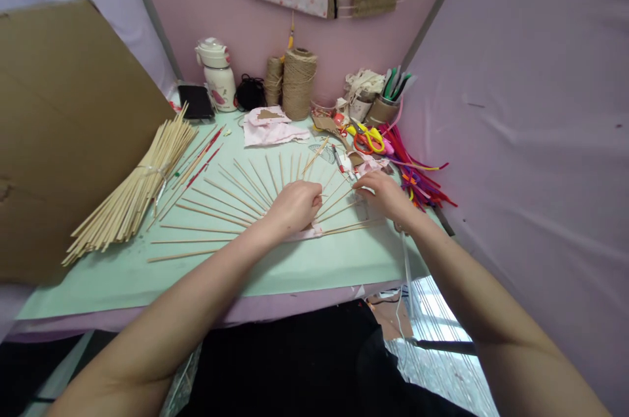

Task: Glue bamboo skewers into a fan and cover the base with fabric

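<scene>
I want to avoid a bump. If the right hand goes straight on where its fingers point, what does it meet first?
The right hand would probably meet the fanned sticks first, then the left hand; depth is unclear.

The fanned sticks (230, 197) are pale, smooth bare wood; the table cover (295, 269) is matt mint paper; the cardboard (63, 128) is dull brown; the twine (299, 84) is rough; the scissors (368, 139) have glossy plastic handles.

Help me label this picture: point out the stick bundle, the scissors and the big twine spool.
stick bundle (130, 196), head view, at its tied middle.
scissors (373, 139), head view, on the yellow handle.
big twine spool (299, 86), head view, on its wound side.
</scene>
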Motion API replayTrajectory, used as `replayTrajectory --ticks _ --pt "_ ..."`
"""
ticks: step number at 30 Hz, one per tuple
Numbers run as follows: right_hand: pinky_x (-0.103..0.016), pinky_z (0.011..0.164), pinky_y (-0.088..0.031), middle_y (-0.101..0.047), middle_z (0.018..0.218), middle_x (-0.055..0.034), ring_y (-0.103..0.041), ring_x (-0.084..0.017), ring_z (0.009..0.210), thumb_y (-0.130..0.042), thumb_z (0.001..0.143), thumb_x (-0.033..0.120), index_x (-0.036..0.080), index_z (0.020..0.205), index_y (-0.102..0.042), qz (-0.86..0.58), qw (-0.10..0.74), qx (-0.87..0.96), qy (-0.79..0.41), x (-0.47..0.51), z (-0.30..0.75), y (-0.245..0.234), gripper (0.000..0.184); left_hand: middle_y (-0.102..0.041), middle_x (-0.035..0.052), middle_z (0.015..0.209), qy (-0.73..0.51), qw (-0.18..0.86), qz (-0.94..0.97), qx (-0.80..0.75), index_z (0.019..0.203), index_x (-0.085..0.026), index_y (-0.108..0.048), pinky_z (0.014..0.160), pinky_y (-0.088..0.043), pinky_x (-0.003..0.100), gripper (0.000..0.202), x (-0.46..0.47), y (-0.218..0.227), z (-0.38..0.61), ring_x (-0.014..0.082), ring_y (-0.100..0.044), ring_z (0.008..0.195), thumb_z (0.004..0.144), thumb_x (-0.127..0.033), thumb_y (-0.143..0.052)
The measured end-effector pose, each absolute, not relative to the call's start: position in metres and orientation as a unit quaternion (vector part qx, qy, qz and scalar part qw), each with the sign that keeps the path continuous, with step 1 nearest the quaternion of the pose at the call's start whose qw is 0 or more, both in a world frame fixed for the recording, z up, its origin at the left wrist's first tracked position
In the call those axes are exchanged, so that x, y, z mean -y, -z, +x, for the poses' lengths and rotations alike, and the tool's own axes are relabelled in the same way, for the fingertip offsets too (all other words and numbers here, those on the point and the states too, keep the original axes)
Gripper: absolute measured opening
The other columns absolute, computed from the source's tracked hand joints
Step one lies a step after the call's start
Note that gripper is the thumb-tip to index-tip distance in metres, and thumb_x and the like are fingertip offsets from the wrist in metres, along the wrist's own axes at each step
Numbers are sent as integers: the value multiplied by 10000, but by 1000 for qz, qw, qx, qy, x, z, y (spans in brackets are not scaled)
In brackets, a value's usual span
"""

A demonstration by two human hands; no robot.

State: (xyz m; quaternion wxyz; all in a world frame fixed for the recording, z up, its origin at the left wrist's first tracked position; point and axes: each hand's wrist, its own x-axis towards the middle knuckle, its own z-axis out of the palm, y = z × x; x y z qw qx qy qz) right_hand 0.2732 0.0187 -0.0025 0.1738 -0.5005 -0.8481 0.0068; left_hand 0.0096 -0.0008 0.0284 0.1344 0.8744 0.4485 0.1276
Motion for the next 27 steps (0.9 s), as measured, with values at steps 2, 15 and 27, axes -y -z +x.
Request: replayTrajectory --ticks 2,15,27 --pt "-327 789 -441 -734 916 -99 -630 -242 884 -601 851 185 173 851 -743 -568 148 809 -7 -25 280 -1 142 -679 83 798 -105 125 872 -461 769 -178 -618 691 -415 312 193 -6 -26 25 233 -633 831 851 -136 -448" --pt "-246 554 -332 -721 713 -62 -586 -157 646 -642 781 315 158 690 -720 -719 48 688 -89 -39 278 1 198 -717 170 998 -36 102 875 -471 1016 -122 -665 785 -521 355 271 -21 -10 83 287 -688 988 822 -70 -484" --pt "-239 568 -346 -723 734 -51 -609 -165 688 -654 752 305 174 706 -710 -726 43 678 -105 -40 274 4 150 -716 161 1010 -35 95 879 -466 1032 -124 -662 806 -519 334 285 -20 -8 81 270 -679 1014 827 -61 -474"
